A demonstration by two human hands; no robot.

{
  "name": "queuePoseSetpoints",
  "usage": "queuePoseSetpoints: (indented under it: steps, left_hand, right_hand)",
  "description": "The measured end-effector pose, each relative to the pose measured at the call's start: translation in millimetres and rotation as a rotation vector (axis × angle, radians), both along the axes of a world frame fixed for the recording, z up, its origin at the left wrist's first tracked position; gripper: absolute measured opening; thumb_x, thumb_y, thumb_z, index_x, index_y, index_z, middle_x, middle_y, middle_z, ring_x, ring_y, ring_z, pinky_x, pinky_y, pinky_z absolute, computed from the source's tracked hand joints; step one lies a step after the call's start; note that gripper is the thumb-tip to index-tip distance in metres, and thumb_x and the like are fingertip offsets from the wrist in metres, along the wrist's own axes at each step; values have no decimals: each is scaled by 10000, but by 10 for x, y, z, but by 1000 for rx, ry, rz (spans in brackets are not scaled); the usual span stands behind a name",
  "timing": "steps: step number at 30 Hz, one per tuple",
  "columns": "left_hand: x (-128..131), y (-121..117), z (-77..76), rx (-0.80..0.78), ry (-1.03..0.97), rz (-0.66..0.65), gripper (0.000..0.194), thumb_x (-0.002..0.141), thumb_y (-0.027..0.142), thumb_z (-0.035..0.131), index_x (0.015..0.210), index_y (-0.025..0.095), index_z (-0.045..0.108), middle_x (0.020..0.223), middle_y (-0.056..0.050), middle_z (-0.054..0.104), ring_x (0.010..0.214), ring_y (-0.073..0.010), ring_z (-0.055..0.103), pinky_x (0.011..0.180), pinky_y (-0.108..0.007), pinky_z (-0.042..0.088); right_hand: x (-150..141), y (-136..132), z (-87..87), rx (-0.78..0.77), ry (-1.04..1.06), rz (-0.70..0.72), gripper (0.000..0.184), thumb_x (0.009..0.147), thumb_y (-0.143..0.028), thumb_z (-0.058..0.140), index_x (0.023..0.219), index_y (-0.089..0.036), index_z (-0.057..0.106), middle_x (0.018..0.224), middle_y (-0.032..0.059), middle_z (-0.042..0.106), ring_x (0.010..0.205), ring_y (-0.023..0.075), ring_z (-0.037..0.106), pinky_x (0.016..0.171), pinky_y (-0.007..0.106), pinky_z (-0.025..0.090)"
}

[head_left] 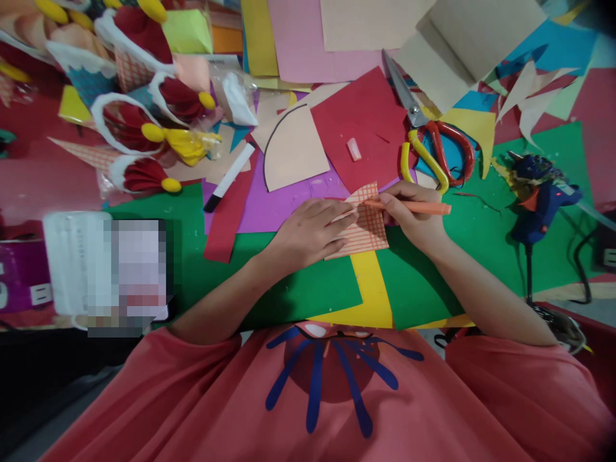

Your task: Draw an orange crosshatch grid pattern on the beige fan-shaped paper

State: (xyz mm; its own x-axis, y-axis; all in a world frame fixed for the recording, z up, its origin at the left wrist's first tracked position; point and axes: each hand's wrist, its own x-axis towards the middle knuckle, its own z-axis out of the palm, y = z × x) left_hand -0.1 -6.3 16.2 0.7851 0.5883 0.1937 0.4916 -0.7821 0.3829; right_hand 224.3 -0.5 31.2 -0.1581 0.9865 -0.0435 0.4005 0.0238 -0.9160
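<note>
My left hand (310,232) lies flat with fingers stretched out, pressing down a peach paper piece with an orange grid (369,226) on the green sheet (308,289). My right hand (411,215) is closed round an orange pen (423,206), whose tip rests on the upper edge of the gridded piece. A yellow strip (370,289) lies just below the piece.
Red-and-yellow scissors (426,138) and a blue glue gun (541,192) with its cord lie to the right. A black-and-white marker (230,176), a beige half-round cutout (291,151), red paper (363,125) and finished paper cones (144,122) sit at the back and left. A white container (79,263) stands left.
</note>
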Motion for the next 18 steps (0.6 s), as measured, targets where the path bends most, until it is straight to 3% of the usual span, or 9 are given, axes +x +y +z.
queuePoseSetpoints:
  steps: [6,18]
  left_hand:
    - [2,-5,-5,2,3,3,377,942,329,483,1245,113,537,1247,-149,587,1160,-269,525,967,-411,409]
    - [4,2,-13,27,16,4,376,955,346,452,1249,126,536,1244,-146,591,1173,-257,523,967,-397,410]
  right_hand:
    - [-7,20,-7,19,-46,45,206,845,-329,568,739,-176,656,629,0,634,548,99,547,504,230,395]
    - [-5,25,9,-52,76,41,202,798,-284,590,650,-164,657,515,-21,573,489,88,507,487,225,375]
